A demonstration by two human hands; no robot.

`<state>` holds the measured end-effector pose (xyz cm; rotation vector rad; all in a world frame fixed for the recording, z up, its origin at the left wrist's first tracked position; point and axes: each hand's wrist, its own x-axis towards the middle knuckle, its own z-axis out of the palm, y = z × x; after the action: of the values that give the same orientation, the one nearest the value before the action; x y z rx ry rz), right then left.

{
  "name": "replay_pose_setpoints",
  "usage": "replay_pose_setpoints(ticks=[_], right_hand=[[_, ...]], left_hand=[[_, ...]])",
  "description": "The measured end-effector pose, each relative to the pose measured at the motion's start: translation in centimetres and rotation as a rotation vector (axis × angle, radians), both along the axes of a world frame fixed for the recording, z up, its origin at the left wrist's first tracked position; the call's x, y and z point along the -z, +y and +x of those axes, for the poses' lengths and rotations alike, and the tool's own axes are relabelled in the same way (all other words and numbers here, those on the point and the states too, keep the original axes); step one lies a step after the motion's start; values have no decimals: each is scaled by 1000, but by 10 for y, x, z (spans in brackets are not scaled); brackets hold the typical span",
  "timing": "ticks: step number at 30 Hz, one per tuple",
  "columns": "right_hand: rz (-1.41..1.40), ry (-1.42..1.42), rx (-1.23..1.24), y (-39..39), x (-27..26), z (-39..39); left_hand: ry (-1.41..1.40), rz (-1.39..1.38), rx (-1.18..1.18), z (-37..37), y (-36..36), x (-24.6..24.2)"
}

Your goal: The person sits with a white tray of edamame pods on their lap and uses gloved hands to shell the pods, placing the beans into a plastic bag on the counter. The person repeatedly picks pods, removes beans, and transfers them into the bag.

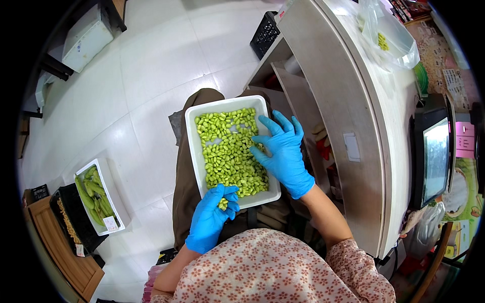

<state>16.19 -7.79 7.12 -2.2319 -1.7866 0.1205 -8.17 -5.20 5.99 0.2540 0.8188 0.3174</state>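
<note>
A white plastic tray [191, 151] of shelled green beans [231, 159] rests on my lap. My left hand [213, 217], in a blue glove, is at the tray's near left corner with several beans held in its curled fingers. My right hand [282, 151], gloved alike, is over the tray's right rim; its thumb and index finger are close together at the beans, and the other fingers are spread. Something small and pale shows beside those fingertips, too hidden to name.
At my right stands a pale wooden counter [341, 94] with open shelves, a monitor [435, 159] and a clear plastic bag [394, 45] on top. A white foam box [123, 212] of green pods is at the left, beside a black crate [62, 197]. Another black crate [265, 36] is ahead.
</note>
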Motion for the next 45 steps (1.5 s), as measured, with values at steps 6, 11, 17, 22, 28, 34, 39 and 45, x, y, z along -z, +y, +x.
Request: replay_pose_setpoints(ticks=[6, 11, 17, 22, 28, 34, 39, 45], right_hand=[[-209, -199, -28, 15, 18, -5], [-133, -95, -48, 18, 24, 0], [-34, -8, -27, 10, 21, -3], [32, 113, -93, -2, -9, -24], [-56, 278, -223, -24, -39, -74], [-58, 155, -160, -38, -55, -40], [-38, -59, -21, -59, -50, -15], [7, -100, -28, -29, -27, -9]], left_hand=[[-2, -22, 11, 0, 2, -3], [0, -49, -11, 2, 2, -3], [-5, -45, -16, 1, 2, -3], [-67, -47, -6, -3, 1, 2], [-93, -104, -143, 5, -1, -4], [20, -78, -57, 0, 0, 2], [29, -80, -24, 2, 1, 3], [23, -78, -3, 1, 2, 4]])
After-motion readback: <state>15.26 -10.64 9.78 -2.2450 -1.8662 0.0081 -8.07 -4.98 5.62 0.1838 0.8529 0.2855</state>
